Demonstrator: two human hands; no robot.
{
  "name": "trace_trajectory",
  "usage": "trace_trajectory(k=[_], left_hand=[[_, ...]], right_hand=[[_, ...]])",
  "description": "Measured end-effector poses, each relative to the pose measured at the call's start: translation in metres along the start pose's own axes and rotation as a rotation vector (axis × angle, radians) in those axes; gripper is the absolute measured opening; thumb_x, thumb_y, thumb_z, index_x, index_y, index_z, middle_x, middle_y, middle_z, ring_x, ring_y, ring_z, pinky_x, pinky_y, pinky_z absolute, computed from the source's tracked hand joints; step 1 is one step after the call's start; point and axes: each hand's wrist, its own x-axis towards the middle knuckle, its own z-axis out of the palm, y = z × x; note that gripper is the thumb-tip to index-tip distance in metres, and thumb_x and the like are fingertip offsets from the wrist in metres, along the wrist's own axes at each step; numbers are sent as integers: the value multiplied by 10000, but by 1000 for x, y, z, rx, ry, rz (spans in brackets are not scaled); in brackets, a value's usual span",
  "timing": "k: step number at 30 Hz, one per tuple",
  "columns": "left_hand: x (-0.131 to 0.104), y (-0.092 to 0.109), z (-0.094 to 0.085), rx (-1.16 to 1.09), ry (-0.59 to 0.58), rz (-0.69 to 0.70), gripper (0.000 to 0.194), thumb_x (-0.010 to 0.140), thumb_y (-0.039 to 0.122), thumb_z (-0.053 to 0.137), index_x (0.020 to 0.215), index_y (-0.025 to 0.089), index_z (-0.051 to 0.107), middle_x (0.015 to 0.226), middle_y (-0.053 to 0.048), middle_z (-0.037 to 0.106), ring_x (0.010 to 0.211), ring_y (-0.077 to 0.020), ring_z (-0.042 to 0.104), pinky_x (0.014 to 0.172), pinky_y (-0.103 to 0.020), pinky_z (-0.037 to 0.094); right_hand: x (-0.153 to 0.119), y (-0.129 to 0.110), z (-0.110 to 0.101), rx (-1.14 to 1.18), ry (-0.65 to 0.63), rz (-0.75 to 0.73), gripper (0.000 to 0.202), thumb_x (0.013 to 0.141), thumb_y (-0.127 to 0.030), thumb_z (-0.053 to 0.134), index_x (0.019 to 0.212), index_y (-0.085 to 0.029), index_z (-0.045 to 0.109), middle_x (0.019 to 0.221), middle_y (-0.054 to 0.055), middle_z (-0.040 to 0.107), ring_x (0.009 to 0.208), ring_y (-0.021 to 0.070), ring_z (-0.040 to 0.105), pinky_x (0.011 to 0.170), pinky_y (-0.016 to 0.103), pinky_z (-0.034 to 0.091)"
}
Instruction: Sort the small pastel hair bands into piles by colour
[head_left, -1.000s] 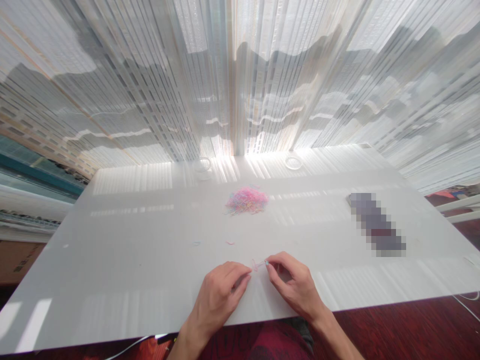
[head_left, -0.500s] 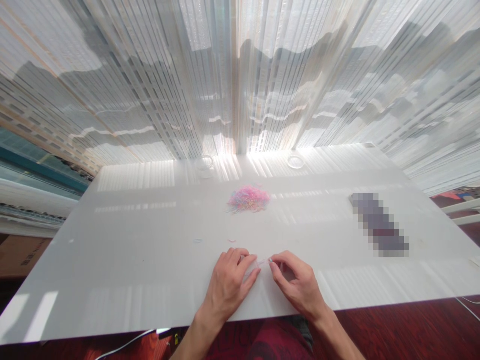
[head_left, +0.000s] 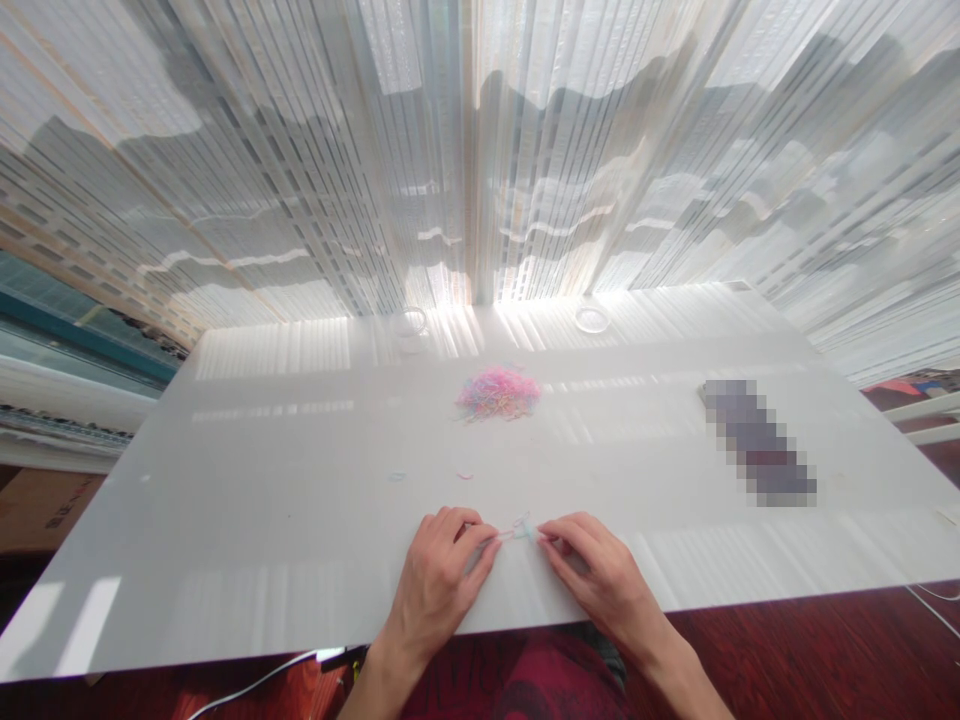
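Note:
My left hand pinches one end of a thin pink rubber band between thumb and forefinger. Opposite it, my right hand has a pale blue rubber band in a pinch. The two small bands meet in the gap between my fingertips and look looped together, slightly above the white table. Just beyond my hands lie a loose pink band and a pale bluish one. Farther back sits a heap of small pastel bands, mostly pink, with blue and yellow among them.
A pixelated dark, oblong object lies on the right of the table. Two clear round rings or lids stand near the back edge, by sheer striped curtains. A white cable runs below the front edge.
My left hand has shifted left and slightly down, widening the gap between the hands. The pink and blue bands now show stretched between the fingertips. My right hand stays nearly in place.

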Motion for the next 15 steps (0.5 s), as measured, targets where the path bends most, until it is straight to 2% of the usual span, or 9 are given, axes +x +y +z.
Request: trace_trajectory(k=[5,8,11,15], left_hand=[[-7,-3,-5,-17,-2,-9,107,1006,182,573,992,219,673,935,-35,660,835,-201,611,747,-352,447],[-8,-4,-5,-17,7,-6,100,1005,188,578,1044,218,664,949,-41,666,850,-206,616,753,-358,453],[-5,-3,-2,-4,12,-2,136,1004,230,591,1123,212,653,976,-55,674,873,-215,624,758,-364,462],[3,3,4,-11,-13,25,128,1004,239,583,1090,223,675,967,-53,677,861,-205,625,758,-357,467]], right_hand=[[-2,-1,-5,22,-23,22,165,1018,-183,552,1146,-237,640,968,42,712,843,173,681,771,298,573],[-5,-2,-9,44,-26,47,181,1019,-186,553,1165,-245,642,992,43,719,870,175,687,779,294,577],[-6,-3,-11,69,-17,69,155,1018,-209,565,1129,-249,665,939,34,713,801,164,679,734,280,577],[-6,-5,-11,97,14,78,122,1012,-254,587,1068,-242,695,876,30,699,719,151,667,669,258,577]])
